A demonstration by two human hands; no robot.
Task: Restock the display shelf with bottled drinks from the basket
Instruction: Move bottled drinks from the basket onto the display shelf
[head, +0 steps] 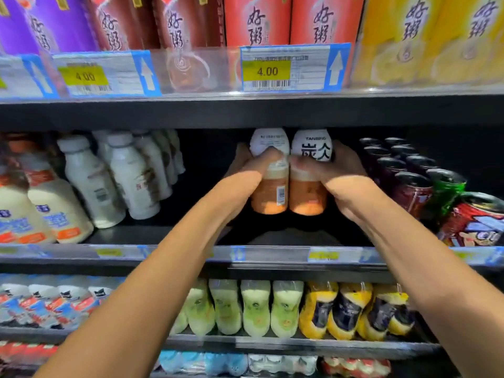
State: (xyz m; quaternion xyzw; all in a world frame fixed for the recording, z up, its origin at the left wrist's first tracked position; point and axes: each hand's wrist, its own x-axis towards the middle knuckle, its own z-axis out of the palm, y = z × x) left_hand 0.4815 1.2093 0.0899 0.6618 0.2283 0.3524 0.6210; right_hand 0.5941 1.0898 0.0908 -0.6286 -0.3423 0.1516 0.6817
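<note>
Two white-topped bottles of orange-brown drink stand side by side in the dark gap of the middle shelf (294,237). My left hand (249,174) is wrapped around the left bottle (270,192), whose barcode faces me. My right hand (331,173) grips the right bottle (309,197), which shows a "TANBING" label. The two bottles touch each other and both are upright. Whether their bases rest on the shelf I cannot tell. The basket is out of view.
White milk bottles (114,175) lean in rows left of the gap. Dark cans (411,175) and a red can (474,222) stand to the right. Cartons with 4.00 price tags (267,70) fill the shelf above. Green and yellow bottles (286,306) line the shelf below.
</note>
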